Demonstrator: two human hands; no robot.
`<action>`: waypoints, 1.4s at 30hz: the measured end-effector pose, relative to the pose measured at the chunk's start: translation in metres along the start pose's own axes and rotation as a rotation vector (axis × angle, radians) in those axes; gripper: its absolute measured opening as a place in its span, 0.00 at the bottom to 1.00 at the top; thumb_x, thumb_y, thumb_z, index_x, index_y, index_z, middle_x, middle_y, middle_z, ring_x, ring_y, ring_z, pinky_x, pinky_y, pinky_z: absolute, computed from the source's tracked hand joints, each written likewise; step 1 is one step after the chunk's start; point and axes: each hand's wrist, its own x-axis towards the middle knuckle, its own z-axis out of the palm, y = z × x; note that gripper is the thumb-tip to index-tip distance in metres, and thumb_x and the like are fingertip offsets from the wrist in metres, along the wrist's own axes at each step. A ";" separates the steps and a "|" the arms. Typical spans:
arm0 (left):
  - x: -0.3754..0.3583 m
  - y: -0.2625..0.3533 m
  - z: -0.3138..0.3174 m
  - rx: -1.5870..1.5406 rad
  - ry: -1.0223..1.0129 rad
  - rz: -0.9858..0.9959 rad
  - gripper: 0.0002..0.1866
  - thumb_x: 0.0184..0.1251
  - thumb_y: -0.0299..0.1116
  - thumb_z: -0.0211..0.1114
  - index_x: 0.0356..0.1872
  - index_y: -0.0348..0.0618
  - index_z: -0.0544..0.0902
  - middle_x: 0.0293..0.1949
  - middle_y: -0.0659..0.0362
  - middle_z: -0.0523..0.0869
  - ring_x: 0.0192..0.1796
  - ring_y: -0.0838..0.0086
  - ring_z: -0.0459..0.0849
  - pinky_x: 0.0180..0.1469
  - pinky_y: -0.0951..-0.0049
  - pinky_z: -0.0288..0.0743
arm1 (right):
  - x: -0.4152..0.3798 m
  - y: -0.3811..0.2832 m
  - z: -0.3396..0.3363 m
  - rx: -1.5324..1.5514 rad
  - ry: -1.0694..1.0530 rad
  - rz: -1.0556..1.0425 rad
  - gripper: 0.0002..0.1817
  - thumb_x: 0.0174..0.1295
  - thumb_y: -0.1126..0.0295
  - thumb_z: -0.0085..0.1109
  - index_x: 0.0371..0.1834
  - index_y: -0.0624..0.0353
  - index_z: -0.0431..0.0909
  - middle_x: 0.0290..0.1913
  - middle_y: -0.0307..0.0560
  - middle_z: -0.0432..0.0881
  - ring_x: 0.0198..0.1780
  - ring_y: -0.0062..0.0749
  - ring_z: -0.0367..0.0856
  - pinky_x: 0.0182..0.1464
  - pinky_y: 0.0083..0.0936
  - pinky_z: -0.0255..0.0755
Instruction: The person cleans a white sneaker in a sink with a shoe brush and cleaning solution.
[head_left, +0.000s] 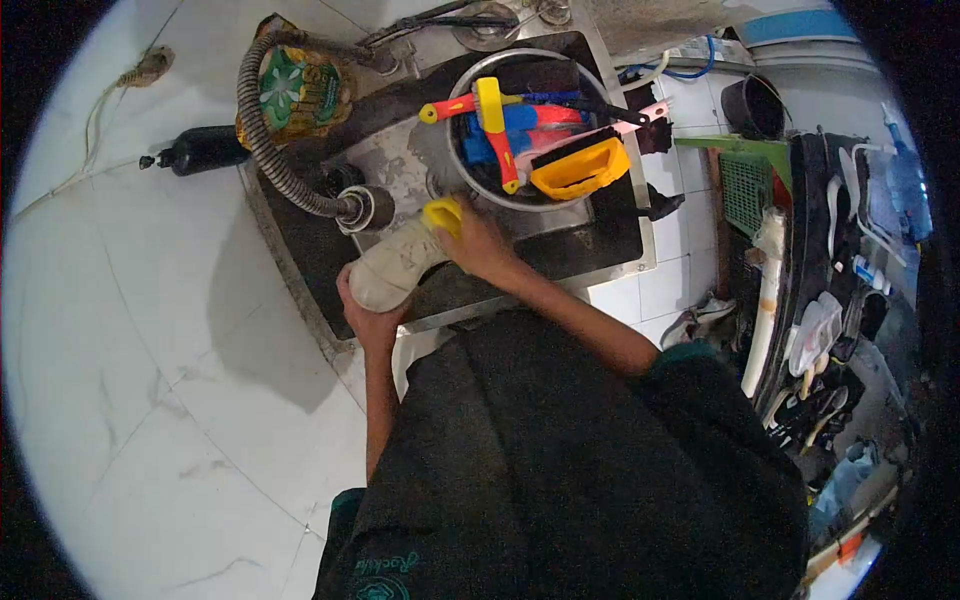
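Observation:
My left hand (368, 312) is wrapped round the lower end of a pale, off-white shoe (392, 265), held over the sink's front edge. My right hand (475, 243) grips a yellow brush (443, 214) at the shoe's upper end. Behind them, a round metal basin (455, 160) stands in the sink. In it lie a red and yellow brush (493, 125), a yellow-orange brush (582, 170), a pink-handled brush (640, 117) and blue items. Parts of the shoe and brush are hidden by my fingers.
A grey corrugated hose (262, 130) arches over the sink's left side, beside a yellow-green bag (295, 95). A dark bottle (205, 150) lies on the white tiled surface. At right are a green crate (745, 190), a dark bucket (752, 107) and a cluttered shelf.

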 end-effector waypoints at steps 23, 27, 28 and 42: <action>-0.028 -0.004 -0.038 -0.027 0.406 0.101 0.55 0.31 0.42 0.87 0.65 0.38 0.66 0.60 0.50 0.74 0.64 0.59 0.72 0.68 0.60 0.65 | 0.065 -0.122 -0.384 -0.290 0.079 -0.632 0.50 0.48 0.57 0.77 0.73 0.48 0.57 0.39 0.54 0.84 0.37 0.40 0.86 0.41 0.32 0.79; 0.004 -0.013 0.002 -0.065 0.350 0.109 0.54 0.31 0.42 0.87 0.64 0.38 0.67 0.59 0.50 0.75 0.62 0.58 0.73 0.66 0.59 0.67 | 0.052 -0.164 -0.517 -0.520 0.314 -0.326 0.62 0.46 0.51 0.77 0.78 0.55 0.43 0.39 0.64 0.84 0.41 0.52 0.85 0.46 0.41 0.78; 0.011 -0.011 0.011 -0.066 0.343 0.116 0.53 0.31 0.42 0.87 0.64 0.38 0.67 0.59 0.50 0.75 0.62 0.58 0.74 0.66 0.59 0.67 | 0.054 -0.167 -0.548 -0.568 0.436 -0.369 0.65 0.45 0.49 0.78 0.79 0.57 0.39 0.34 0.66 0.83 0.38 0.56 0.85 0.45 0.43 0.78; 0.005 -0.054 0.048 0.079 0.295 0.076 0.50 0.31 0.43 0.86 0.62 0.39 0.71 0.55 0.50 0.79 0.58 0.55 0.78 0.61 0.56 0.73 | 0.060 -0.147 -0.847 -0.887 0.927 -0.145 0.76 0.35 0.43 0.80 0.78 0.66 0.33 0.51 0.72 0.80 0.52 0.60 0.82 0.55 0.37 0.77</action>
